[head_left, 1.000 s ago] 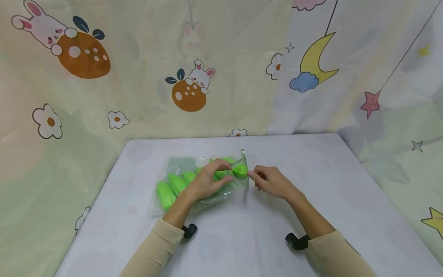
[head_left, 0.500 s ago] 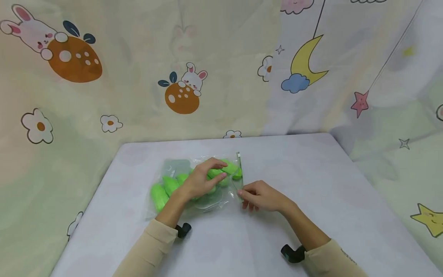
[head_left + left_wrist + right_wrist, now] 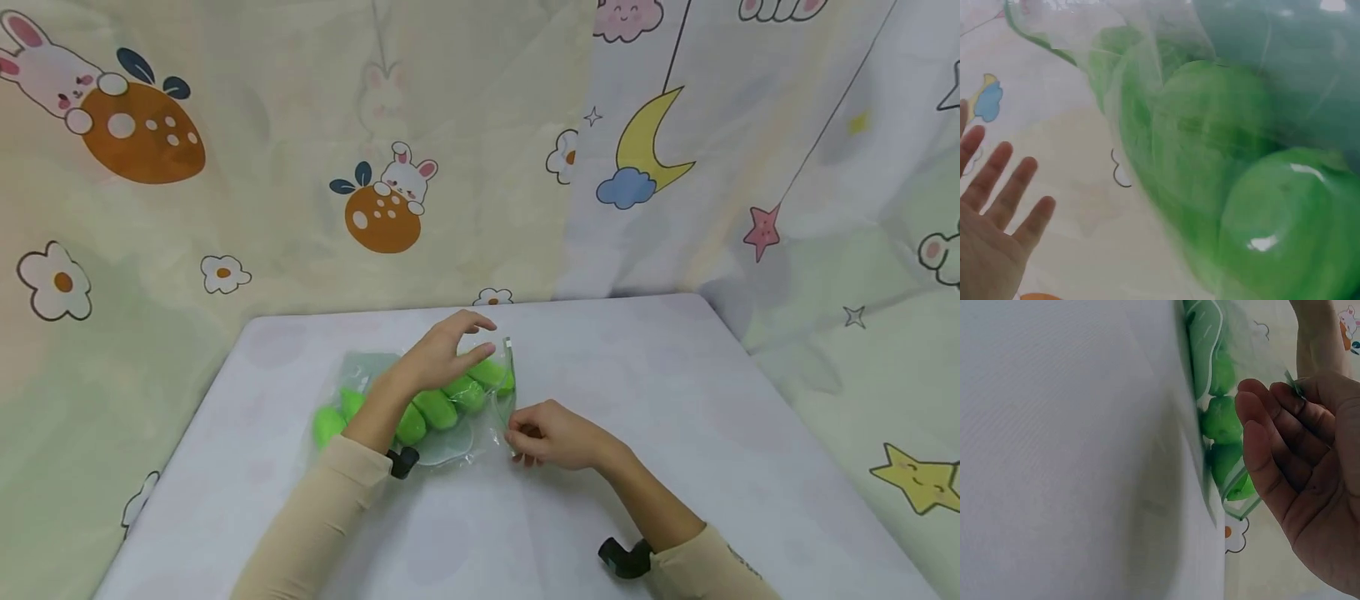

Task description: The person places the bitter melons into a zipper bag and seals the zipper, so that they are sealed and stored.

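A clear zip bag [image 3: 448,448] lies on the table with several bright green, plump, elongated pieces [image 3: 435,410] inside, seen through the plastic. Its opening edge [image 3: 510,375] faces right, with a small white tab at the far end. My right hand [image 3: 551,435] pinches the near end of that edge between thumb and index finger, the other fingers loosely bent in the right wrist view. Above the bag's far side is my left hand [image 3: 444,350], fingers spread and holding nothing. In the left wrist view its fingers [image 3: 1010,181] stand apart from the bag.
The white-covered table [image 3: 637,358] ends at a patterned cloth backdrop [image 3: 480,167] behind. A black wrist mount [image 3: 626,558] sits under the right forearm, another [image 3: 403,462] beside the left.
My right hand has moved down along the bag's opening edge to its near end, pinching it. My left hand has lifted from over the pieces toward the far side of the bag.
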`<control>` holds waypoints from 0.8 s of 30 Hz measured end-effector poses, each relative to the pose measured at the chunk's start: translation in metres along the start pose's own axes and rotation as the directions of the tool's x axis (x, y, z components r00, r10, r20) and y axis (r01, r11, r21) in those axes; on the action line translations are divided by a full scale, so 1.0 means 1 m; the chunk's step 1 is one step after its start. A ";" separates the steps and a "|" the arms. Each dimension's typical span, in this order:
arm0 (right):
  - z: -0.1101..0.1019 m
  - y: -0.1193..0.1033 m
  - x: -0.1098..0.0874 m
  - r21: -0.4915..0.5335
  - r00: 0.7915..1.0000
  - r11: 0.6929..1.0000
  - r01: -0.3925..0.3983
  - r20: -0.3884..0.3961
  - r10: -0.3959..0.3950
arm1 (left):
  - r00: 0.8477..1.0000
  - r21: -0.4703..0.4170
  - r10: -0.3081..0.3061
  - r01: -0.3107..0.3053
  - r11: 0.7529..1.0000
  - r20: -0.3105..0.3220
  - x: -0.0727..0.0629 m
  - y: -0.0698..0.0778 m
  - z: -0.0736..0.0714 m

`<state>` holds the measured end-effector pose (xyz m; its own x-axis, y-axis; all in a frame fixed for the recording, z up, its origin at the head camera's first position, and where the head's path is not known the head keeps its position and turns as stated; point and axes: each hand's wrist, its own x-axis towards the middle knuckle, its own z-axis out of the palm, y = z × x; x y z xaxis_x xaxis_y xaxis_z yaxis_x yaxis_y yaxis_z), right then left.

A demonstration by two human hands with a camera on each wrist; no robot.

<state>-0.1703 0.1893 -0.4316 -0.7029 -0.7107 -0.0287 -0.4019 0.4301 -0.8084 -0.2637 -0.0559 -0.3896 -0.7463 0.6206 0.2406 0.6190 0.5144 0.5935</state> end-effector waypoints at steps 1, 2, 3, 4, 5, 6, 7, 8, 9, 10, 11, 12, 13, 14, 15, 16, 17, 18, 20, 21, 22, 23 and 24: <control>0.000 -0.001 0.001 -0.001 1.000 1.000 0.001 0.009 0.000 | 0.999 0.013 -0.027 0.027 1.000 0.032 0.004 -0.001 0.001; 0.000 -0.001 0.001 -0.004 1.000 1.000 0.001 0.014 -0.001 | 0.997 0.029 -0.053 0.052 0.998 0.059 0.008 -0.003 0.003; 0.000 -0.002 0.002 -0.012 1.000 1.000 0.000 0.016 0.000 | 0.994 0.038 -0.075 0.073 0.997 0.076 0.012 -0.005 0.005; -0.001 -0.003 0.002 -0.022 1.000 1.000 0.000 0.017 0.000 | 0.993 0.041 -0.090 0.087 0.995 0.079 0.017 -0.008 0.006; -0.001 -0.004 0.002 -0.030 1.000 1.000 -0.001 0.017 0.002 | 0.992 0.040 -0.103 0.100 0.994 0.073 0.021 -0.012 0.007; -0.001 -0.005 0.003 -0.038 1.000 0.999 -0.001 0.021 0.002 | 0.991 0.031 -0.117 0.115 0.993 0.062 0.026 -0.015 0.008; -0.002 -0.006 0.003 -0.049 1.000 0.999 0.001 0.028 0.000 | 0.990 0.021 -0.130 0.129 0.991 0.049 0.030 -0.019 0.008; -0.002 -0.007 0.004 -0.055 0.999 0.998 0.002 0.038 0.001 | 0.989 0.003 -0.142 0.142 0.990 0.039 0.033 -0.023 0.009; -0.002 -0.009 0.004 -0.061 0.999 0.998 0.001 0.048 0.002 | 0.987 -0.010 -0.155 0.155 0.988 0.032 0.036 -0.027 0.008; -0.002 -0.010 0.005 -0.070 0.998 0.998 0.004 0.057 0.000 | 0.985 -0.022 -0.172 0.173 0.985 0.033 0.038 -0.031 0.007; -0.002 -0.012 0.006 -0.076 0.998 0.997 0.006 0.066 -0.001 | 0.980 -0.023 -0.192 0.193 0.981 0.044 0.040 -0.035 0.006; -0.002 -0.013 0.007 -0.082 0.997 0.997 0.010 0.074 -0.004 | 0.976 -0.022 -0.211 0.213 0.977 0.062 0.041 -0.037 0.005; -0.002 -0.014 0.008 -0.090 0.997 0.996 0.012 0.079 -0.004 | 0.970 -0.015 -0.227 0.229 0.973 0.083 0.042 -0.041 0.004; -0.002 -0.015 0.008 -0.098 0.997 0.995 0.011 0.081 -0.003 | 0.964 -0.007 -0.245 0.247 0.969 0.105 0.043 -0.044 0.003; -0.002 -0.016 0.008 -0.107 0.997 0.994 0.012 0.081 -0.003 | 0.957 0.006 -0.259 0.261 0.965 0.128 0.043 -0.046 0.003; -0.003 -0.017 0.008 -0.113 0.997 0.994 0.012 0.080 -0.003 | 0.951 0.015 -0.270 0.271 0.963 0.151 0.044 -0.048 0.003; -0.003 -0.017 0.008 -0.115 0.997 0.993 0.011 0.079 -0.002 | 0.945 0.028 -0.278 0.277 0.960 0.175 0.045 -0.051 0.003; -0.003 -0.017 0.007 -0.120 0.997 0.993 0.011 0.077 -0.002 | 0.936 0.037 -0.289 0.287 0.957 0.199 0.046 -0.052 0.003; -0.005 -0.017 0.005 -0.127 0.998 0.992 0.012 0.067 -0.004 | 0.919 0.048 -0.309 0.307 0.951 0.243 0.049 -0.054 0.005; -0.006 -0.016 0.003 -0.127 0.998 0.992 0.013 0.059 -0.005 | 0.911 0.052 -0.317 0.315 0.948 0.264 0.051 -0.054 0.007; -0.006 -0.015 0.001 -0.125 0.999 0.992 0.013 0.050 -0.006 | 0.903 0.057 -0.323 0.320 0.946 0.282 0.053 -0.054 0.008; -0.007 -0.014 0.000 -0.124 0.999 0.992 0.012 0.043 -0.007 | 0.895 0.062 -0.329 0.326 0.943 0.301 0.055 -0.054 0.010; -0.008 -0.013 -0.002 -0.124 0.999 0.992 0.010 0.036 -0.006 | 0.888 0.066 -0.336 0.332 0.941 0.315 0.058 -0.054 0.011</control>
<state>-0.1684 0.1899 -0.4164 -0.6792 -0.7326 -0.0447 -0.4789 0.4884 -0.7294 -0.3375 -0.0412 -0.4164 -0.7931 0.5649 -0.2279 0.3504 0.7291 0.5879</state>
